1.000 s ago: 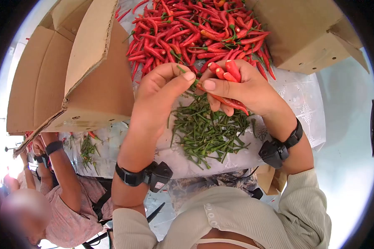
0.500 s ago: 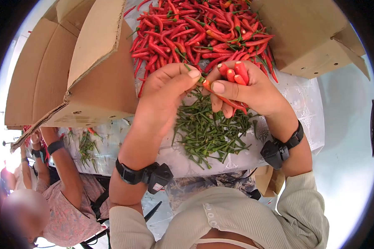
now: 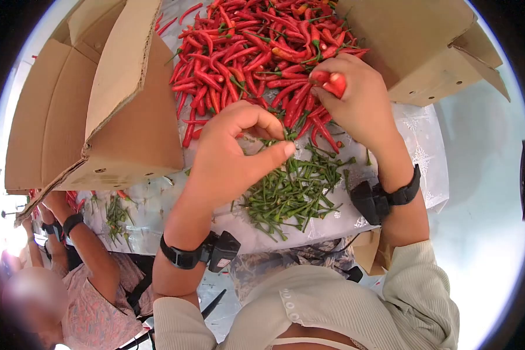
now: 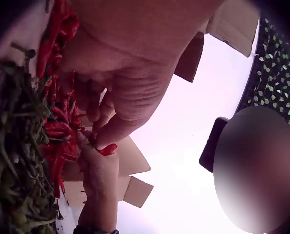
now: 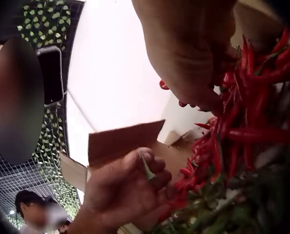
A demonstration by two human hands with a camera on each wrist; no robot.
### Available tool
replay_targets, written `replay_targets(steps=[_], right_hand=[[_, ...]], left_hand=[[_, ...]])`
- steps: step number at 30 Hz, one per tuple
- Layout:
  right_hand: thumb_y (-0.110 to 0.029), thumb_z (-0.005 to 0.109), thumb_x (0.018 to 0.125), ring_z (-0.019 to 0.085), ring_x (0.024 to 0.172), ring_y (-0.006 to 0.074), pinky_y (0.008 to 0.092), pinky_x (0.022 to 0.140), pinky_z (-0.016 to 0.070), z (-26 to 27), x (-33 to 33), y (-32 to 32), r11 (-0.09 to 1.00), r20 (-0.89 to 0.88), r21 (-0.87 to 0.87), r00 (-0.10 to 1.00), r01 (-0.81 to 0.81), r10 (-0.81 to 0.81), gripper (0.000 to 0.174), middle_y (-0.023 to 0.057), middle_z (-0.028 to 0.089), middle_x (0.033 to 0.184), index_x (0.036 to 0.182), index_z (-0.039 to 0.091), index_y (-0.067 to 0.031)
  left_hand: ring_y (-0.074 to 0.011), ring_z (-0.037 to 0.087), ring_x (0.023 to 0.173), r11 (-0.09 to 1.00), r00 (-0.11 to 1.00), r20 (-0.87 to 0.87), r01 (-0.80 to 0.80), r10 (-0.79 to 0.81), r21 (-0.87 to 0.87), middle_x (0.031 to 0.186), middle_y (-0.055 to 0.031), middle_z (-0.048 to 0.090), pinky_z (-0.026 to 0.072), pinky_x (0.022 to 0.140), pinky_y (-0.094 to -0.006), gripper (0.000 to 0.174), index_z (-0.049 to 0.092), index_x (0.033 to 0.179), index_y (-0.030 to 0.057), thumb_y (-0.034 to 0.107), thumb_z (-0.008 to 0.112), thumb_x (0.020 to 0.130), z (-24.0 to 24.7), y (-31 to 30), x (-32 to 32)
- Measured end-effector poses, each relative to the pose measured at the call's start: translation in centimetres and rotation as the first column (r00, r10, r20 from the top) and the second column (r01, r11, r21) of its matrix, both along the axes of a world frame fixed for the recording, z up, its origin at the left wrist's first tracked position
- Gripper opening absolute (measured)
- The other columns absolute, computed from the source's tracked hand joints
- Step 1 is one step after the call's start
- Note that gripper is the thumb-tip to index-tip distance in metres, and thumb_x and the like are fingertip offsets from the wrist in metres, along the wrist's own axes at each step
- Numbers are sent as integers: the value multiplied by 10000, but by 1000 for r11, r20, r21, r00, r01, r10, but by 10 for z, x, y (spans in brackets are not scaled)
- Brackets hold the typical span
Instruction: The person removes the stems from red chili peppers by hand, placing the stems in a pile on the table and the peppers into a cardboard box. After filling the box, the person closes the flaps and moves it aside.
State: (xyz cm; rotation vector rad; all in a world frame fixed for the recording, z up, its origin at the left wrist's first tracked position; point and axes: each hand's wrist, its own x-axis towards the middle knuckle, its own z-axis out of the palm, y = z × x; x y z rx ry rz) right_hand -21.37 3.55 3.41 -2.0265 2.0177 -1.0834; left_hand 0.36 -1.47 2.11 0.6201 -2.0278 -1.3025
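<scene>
Over the pile of green stems (image 3: 291, 195), the left hand (image 3: 224, 151) has its thumb and index finger curled around a small green stem; the right wrist view shows that stem (image 5: 147, 167) against the fingers of the left hand (image 5: 123, 187). The right hand (image 3: 361, 105) grips several red chillies (image 3: 335, 84) in its curled fingers, at the lower right edge of the red chilli pile (image 3: 245, 52). Its fingertips are partly hidden in the head view. In the right wrist view the right hand (image 5: 193, 63) reaches down to the red chillies (image 5: 252, 134).
An open cardboard box (image 3: 137, 134) stands left of the piles, another box (image 3: 408, 52) at the upper right. A patterned white cloth (image 3: 423, 140) covers the table. At the lower left another person (image 3: 99, 303) sits near a small heap of stems (image 3: 118, 219).
The right hand has moved away from the left, up and right to the red pile, with chillies in it. The left hand has lowered slightly, and the chilli between the hands is no longer there.
</scene>
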Motion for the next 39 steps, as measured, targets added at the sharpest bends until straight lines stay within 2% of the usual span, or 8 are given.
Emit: replay_targets(steps=[4,10,17,19,26,29,33,39], right_hand=[[-11,707,697,613,857,326,388,742,501,-14,6,-2,972,-119,-76,970,-223,214,231,103,610,931,921,663,-45],[-101,706,763,632,848,336,426,686,504,-8,11,2,987,-260,88,954,-134,152,190,101,625,970,945,663,-67],[-129,751,768,654,821,265,353,727,514,-13,17,-3,974,132,-199,982,-105,133,259,101,673,913,990,647,-43],[-136,767,776,651,808,197,312,744,510,-13,23,-2,980,423,-186,894,-75,149,271,74,684,897,997,645,-37],[-260,766,837,577,726,74,239,685,483,-13,33,1,954,684,-35,689,-297,240,319,25,653,842,981,631,-10],[-351,728,866,568,639,56,217,579,467,-2,24,2,915,921,96,385,-392,69,371,25,658,808,996,611,-23],[-394,691,888,576,600,52,199,517,457,-2,29,5,875,830,255,557,-411,19,364,15,665,767,969,585,-55],[-162,732,853,625,628,129,257,595,520,2,14,2,905,883,15,430,-426,188,271,41,625,791,1003,570,-5]], left_hand=[[-107,571,809,998,1000,1,8,-8,56,851,-30,615,449,755,-263,130,655,866,11,76,749,806,3,-3,4],[-82,576,766,964,996,-36,-71,83,255,846,-15,637,463,718,-233,108,673,884,24,91,738,829,1,-3,3],[-68,584,791,910,965,-147,-144,216,388,860,-3,633,484,711,-205,194,649,986,30,123,745,845,0,-4,1],[-70,583,814,909,952,-177,-166,249,383,879,-4,628,490,717,-214,211,640,1009,28,123,741,850,1,-3,-2],[-79,587,848,922,930,-280,-126,239,367,911,-9,634,488,738,-219,195,632,1026,23,128,711,882,3,1,-1],[-78,587,833,881,931,-285,-71,226,467,909,-14,645,486,738,-227,194,642,1027,20,134,709,885,4,-1,1],[-78,586,816,921,963,-180,-123,201,370,902,-13,654,480,747,-229,199,652,1035,14,139,706,888,0,2,-2],[-68,573,786,917,934,-188,-233,304,324,921,-20,658,466,761,-223,194,654,1031,25,184,667,920,0,2,-3]])
